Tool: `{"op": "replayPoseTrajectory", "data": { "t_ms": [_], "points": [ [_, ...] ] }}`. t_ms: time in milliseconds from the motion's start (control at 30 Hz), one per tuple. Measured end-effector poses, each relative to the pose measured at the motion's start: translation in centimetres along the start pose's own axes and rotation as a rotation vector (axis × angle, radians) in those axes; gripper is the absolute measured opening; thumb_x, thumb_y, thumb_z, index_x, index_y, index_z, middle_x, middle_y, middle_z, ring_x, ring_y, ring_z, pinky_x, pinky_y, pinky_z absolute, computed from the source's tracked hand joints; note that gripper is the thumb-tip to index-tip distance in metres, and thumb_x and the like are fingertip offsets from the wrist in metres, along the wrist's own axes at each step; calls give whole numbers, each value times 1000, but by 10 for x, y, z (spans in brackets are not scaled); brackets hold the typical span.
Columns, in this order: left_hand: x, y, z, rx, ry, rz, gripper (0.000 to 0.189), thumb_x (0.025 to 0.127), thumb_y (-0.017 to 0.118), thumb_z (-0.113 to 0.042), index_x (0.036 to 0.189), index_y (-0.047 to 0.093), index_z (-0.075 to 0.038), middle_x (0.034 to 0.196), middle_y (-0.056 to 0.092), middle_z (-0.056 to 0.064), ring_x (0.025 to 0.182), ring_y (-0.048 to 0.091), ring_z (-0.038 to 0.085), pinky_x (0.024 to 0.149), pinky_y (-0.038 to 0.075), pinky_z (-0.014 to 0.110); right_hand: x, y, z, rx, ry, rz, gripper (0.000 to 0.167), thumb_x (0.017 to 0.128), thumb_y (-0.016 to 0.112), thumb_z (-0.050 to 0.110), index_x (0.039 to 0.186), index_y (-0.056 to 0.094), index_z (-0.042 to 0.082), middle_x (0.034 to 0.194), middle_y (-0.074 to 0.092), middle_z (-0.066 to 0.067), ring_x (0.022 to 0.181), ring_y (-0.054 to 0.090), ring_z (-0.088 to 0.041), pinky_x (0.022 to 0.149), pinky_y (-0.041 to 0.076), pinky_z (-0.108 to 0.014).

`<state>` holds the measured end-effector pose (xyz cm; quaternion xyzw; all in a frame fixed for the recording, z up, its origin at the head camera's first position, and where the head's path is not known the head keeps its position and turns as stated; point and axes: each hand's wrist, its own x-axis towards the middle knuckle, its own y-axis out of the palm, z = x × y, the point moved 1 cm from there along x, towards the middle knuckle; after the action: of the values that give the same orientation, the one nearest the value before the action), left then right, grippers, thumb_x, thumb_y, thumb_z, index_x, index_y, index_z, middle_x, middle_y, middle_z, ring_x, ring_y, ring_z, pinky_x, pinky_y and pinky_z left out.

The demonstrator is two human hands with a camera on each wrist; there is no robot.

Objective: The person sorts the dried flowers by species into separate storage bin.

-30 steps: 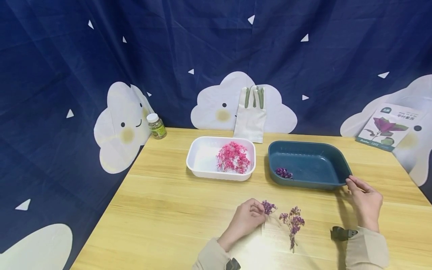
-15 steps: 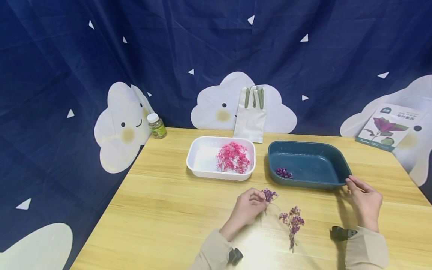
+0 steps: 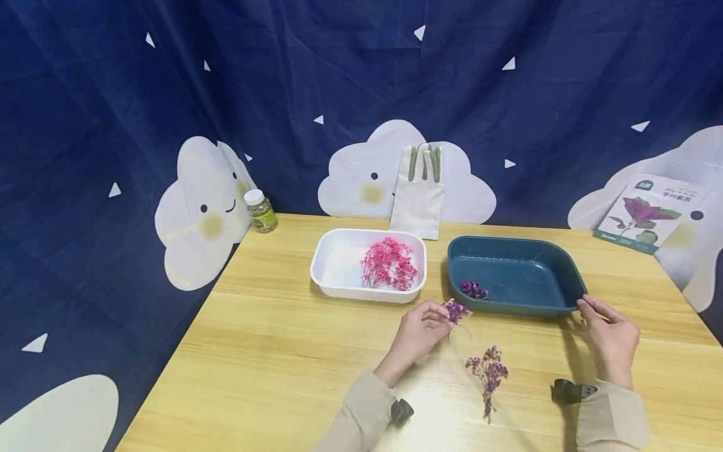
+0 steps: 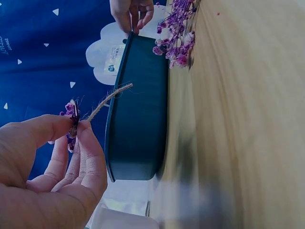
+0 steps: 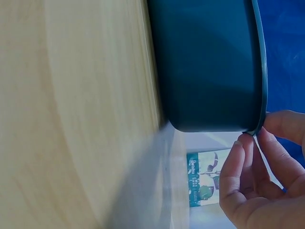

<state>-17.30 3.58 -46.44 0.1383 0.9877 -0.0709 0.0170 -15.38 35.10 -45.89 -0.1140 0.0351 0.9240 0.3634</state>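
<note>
My left hand pinches a small bunch of dried purple flowers between thumb and fingertips, just in front of the dark teal tray. In the left wrist view a loose end of twine sticks out from the pinched stems. With thumb and fingers, my right hand grips the tray's front right corner at the rim, as the right wrist view also shows. Inside the tray, a purple flower cluster lies at the front left. Another purple bunch lies on the table between my hands.
Left of the teal tray stands a white tray holding pink dried flowers. Behind are a white glove with green parts and a lidded jar. A seed packet leans at the back right.
My left hand has carried its purple flower bunch forward and slightly right, toward the teal tray's front left corner. My right hand keeps its grip on the rim.
</note>
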Motion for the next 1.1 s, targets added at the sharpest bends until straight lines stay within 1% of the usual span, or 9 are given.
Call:
{"op": "replayPoseTrajectory", "data": {
  "t_ms": [100, 200, 400, 567, 633, 833, 1000, 1100],
  "points": [
    [3, 1, -4, 3, 18, -1, 20, 82, 71, -6, 101, 66, -5, 96, 71, 8, 81, 63, 4, 76, 54, 15, 0, 0, 0, 18, 1, -9, 22, 83, 75, 12, 72, 75, 31, 58, 65, 22, 54, 61, 7, 51, 48, -7],
    [6, 1, -7, -1, 52, -3, 20, 82, 71, -5, 101, 66, -2, 97, 72, 12, 81, 64, 5, 77, 54, 15, -1, 0, 1, 23, 4, -10, 24, 83, 75, 11, 71, 75, 31, 59, 66, 22, 54, 61, 7, 52, 48, -6],
    [13, 4, -12, 3, 76, -7, 20, 83, 71, -5, 101, 66, -2, 97, 71, 12, 82, 64, 4, 78, 54, 14, -3, -3, 4, -42, 13, 16, 26, 84, 74, 14, 69, 74, 34, 58, 65, 24, 55, 60, 8, 53, 47, -5],
    [21, 6, -18, 19, 76, -18, 19, 83, 71, -7, 101, 66, -4, 98, 71, 10, 81, 63, 4, 77, 54, 15, -3, -4, 5, -49, 19, 31, 25, 85, 74, 16, 69, 73, 35, 59, 65, 24, 56, 60, 8, 54, 46, -5],
    [26, 8, -20, 19, 67, -26, 18, 83, 72, -8, 100, 67, -5, 97, 71, 9, 80, 63, 4, 76, 54, 15, -2, -5, 4, -41, 21, 39, 23, 85, 75, 16, 71, 74, 34, 60, 66, 25, 56, 61, 9, 54, 47, -5],
    [43, 14, -25, 48, 74, -38, 17, 83, 73, -9, 99, 67, -6, 96, 72, 8, 80, 65, 6, 76, 54, 16, 1, -5, 4, -13, 18, 42, 21, 83, 76, 15, 72, 75, 32, 63, 67, 25, 57, 62, 9, 55, 48, -5],
    [54, 20, -27, 59, 47, -45, 17, 84, 73, -11, 99, 68, -8, 96, 73, 7, 82, 67, 8, 76, 54, 17, 2, -6, 2, -20, 6, 44, 21, 84, 76, 14, 72, 75, 32, 62, 66, 25, 57, 62, 9, 55, 48, -5],
    [60, 25, -28, 70, 42, -49, 16, 84, 73, -11, 99, 68, -9, 96, 73, 6, 83, 67, 8, 76, 54, 17, 2, -6, 0, -27, 1, 46, 23, 84, 75, 14, 71, 75, 33, 61, 66, 24, 56, 61, 8, 54, 48, -5]
  ]
}}
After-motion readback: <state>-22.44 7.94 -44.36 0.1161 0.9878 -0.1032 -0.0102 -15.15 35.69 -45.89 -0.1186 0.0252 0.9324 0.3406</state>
